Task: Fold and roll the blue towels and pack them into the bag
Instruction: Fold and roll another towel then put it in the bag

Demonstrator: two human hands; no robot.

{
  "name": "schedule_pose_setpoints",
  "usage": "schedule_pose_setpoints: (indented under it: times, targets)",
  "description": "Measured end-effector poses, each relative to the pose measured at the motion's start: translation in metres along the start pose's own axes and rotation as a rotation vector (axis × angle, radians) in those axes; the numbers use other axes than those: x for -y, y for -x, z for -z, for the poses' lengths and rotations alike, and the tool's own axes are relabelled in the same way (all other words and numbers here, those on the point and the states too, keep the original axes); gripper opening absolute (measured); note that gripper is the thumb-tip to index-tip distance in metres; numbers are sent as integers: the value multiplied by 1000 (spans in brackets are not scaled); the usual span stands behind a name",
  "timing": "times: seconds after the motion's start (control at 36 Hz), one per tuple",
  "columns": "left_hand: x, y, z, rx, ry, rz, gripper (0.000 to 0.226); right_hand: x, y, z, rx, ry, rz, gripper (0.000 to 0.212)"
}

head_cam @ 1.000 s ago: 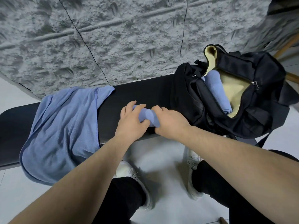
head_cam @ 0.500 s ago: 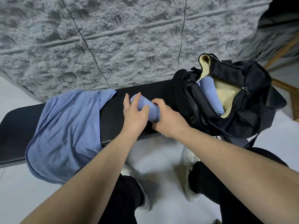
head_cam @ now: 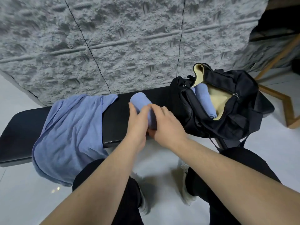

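Observation:
A rolled blue towel [head_cam: 140,101] stands tilted on the black bench [head_cam: 16,127], its far end pointing away from me. My left hand [head_cam: 138,124] grips its left side and my right hand [head_cam: 167,125] wraps its right side and near end. More loose blue towels [head_cam: 69,132] lie spread over the bench's left half, hanging off the front edge. The open black bag [head_cam: 240,111] with a yellow lining sits on the bench's right end. Another rolled blue towel [head_cam: 205,99] lies inside it.
A rough grey wall [head_cam: 113,38] rises right behind the bench. A wooden frame [head_cam: 285,104] stands on the white floor to the right of the bag. My black-trousered legs and white shoes are below the bench's front edge.
Both hands have lifted the rolled towel from lying flat under my palms to tilted up, its far end now showing above my fingers. The view shifted slightly right.

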State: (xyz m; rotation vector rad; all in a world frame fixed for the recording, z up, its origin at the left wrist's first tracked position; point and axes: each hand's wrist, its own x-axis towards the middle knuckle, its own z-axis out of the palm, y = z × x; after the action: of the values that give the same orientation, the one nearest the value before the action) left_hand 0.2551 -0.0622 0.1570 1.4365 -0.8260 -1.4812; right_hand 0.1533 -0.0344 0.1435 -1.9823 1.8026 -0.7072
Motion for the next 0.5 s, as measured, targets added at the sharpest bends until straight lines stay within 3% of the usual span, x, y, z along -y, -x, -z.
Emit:
schedule_pose_setpoints:
  times: [0.14,0.28,0.39,0.5]
  targets:
    - [-8,0,11,7,209,49,41,5,10,4,60,-21,22,83]
    - [-7,3,14,14,155,60,45,9,19,10,168,-126,33,86]
    - [-12,4,12,-33,132,83,56,3,21,16,231,-282,10,76]
    - [-18,5,6,-51,156,100,51,-3,15,16,62,-540,-66,43]
